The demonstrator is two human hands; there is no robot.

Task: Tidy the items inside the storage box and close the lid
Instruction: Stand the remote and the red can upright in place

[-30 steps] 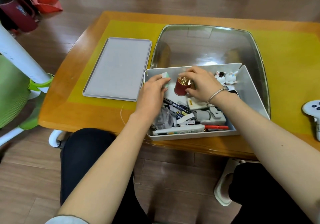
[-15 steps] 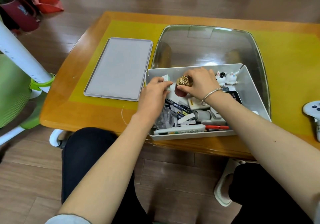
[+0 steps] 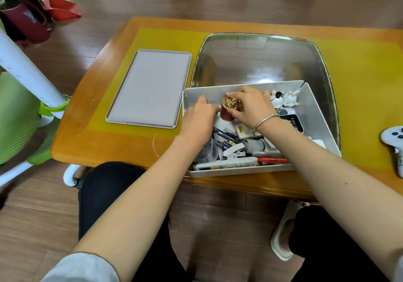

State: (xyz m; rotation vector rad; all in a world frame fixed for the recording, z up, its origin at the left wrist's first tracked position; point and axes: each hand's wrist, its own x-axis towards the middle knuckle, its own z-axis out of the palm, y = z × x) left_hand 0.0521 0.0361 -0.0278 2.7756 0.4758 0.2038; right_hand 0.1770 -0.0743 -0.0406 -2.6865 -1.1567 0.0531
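Inside white storage box (image 3: 314,115), far-left corner: red canister (image 3: 226,114), gold cap tilted up-left, pinched by right hand (image 3: 250,107). Left hand (image 3: 198,121) beside it, fingers curled; grasp unclear. Grey lid (image 3: 150,88) lies left, long axis running away.

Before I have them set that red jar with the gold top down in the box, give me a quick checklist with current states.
1. Jar held: right hand grips the red jar, ok.
2. Jar upright: tilted, gold top leaning away, not ok.
3. Left hand out of the way: it touches the jar's left side, not ok.
4. Free floor in the storage box under the jar: hidden by the hands, cannot tell.
5. Lid within reach: flat on the table, left of the box, ok.
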